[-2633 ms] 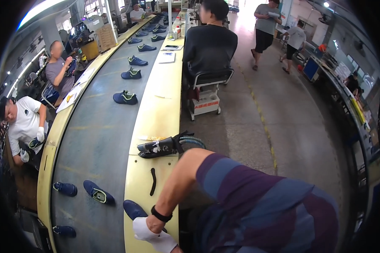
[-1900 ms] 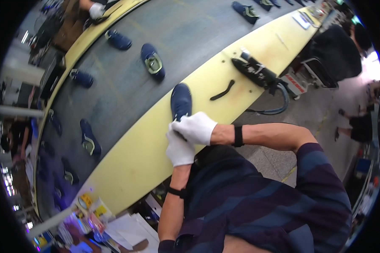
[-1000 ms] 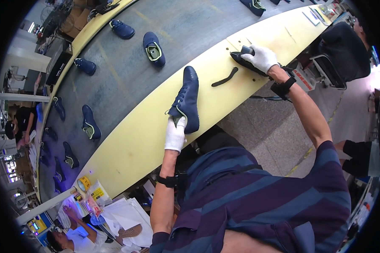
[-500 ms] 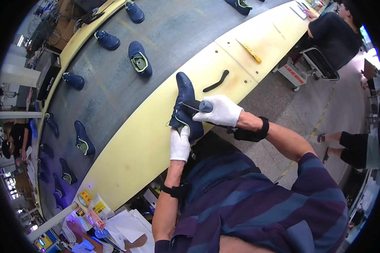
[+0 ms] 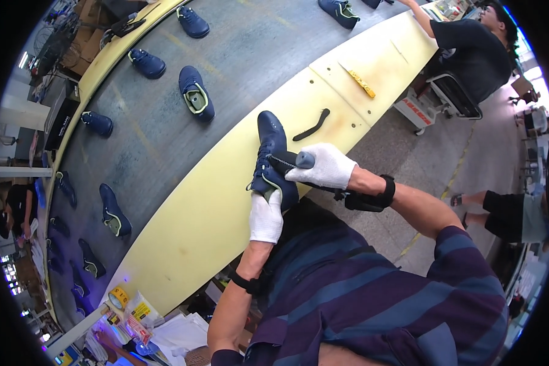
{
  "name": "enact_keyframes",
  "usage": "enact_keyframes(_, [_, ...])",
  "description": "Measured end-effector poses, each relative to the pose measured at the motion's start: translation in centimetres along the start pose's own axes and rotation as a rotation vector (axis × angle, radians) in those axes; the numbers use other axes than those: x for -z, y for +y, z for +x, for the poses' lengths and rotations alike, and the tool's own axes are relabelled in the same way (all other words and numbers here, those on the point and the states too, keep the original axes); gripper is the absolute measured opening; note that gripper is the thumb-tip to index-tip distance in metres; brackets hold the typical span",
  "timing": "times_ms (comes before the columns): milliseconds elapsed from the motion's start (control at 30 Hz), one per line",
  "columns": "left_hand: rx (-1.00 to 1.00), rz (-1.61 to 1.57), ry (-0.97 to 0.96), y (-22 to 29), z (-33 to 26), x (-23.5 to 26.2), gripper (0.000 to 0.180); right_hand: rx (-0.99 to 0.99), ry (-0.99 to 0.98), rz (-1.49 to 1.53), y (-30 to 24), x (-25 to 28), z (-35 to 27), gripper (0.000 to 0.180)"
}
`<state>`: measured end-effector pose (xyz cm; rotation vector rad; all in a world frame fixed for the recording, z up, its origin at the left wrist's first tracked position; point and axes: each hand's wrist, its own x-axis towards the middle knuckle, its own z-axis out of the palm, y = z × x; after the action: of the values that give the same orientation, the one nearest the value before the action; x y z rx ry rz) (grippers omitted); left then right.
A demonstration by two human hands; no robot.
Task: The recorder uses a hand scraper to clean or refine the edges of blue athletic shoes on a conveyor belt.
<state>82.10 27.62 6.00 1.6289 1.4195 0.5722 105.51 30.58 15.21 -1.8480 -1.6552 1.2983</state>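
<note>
A navy lace-up shoe (image 5: 271, 135) is held over the cream tabletop (image 5: 195, 201), toe pointing away from me. My left hand (image 5: 266, 218), in a white knitted glove, is closed on the heel end, fingers reaching into the shoe's opening. My right hand (image 5: 330, 166), also gloved in white, is closed around a tool with a rounded grey end (image 5: 305, 160). A black piece with a pale jagged edge (image 5: 282, 161) juts from that fist against the shoe's right side. Just beyond lies a black curved strip (image 5: 312, 125).
A yellow utility knife (image 5: 362, 83) lies farther right on the tabletop. Several navy shoes, one (image 5: 196, 94) nearby, stand on the grey conveyor belt (image 5: 146, 122). A seated co-worker (image 5: 476, 58) reaches toward the belt at far right. Yellow tape (image 5: 118, 297) and papers (image 5: 180, 335) sit lower left.
The shoe and both hands have shifted slightly nearer and to the right. Belt shoes appear a little farther left. The co-worker's arm now stretches toward the belt.
</note>
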Motion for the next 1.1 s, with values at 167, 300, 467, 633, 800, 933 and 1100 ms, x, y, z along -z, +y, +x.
enact_keyframes(167, [-0.072,-0.018,0.001,0.1,0.3,-0.6,0.044,-0.018,0.028,-0.013,0.6,0.6,-0.4,0.048])
enact_keyframes(300, [-0.019,0.090,-0.092,1.6,0.3,-1.4,0.045,-0.075,0.095,0.060,1.9,1.6,-2.0,0.045])
enact_keyframes(467, [0.032,0.130,-0.138,3.3,0.5,-1.5,0.044,-0.058,0.139,0.202,1.5,1.9,0.0,0.048])
enact_keyframes(633, [0.066,0.050,-0.150,2.6,1.0,-1.7,0.046,-0.008,0.112,0.196,1.4,1.9,1.5,0.049])
enact_keyframes(800, [0.141,-0.080,-0.156,1.8,1.1,-2.4,0.048,-0.038,0.093,0.158,1.2,2.1,1.5,0.047])
enact_keyframes(933, [0.116,-0.027,-0.169,1.7,1.2,-2.2,0.047,-0.031,0.092,0.140,1.3,2.0,1.6,0.045])
enact_keyframes(1100, [-0.048,-0.064,-0.085,1.1,1.5,-2.7,0.045,-0.026,0.073,0.167,1.4,2.2,1.2,0.045])
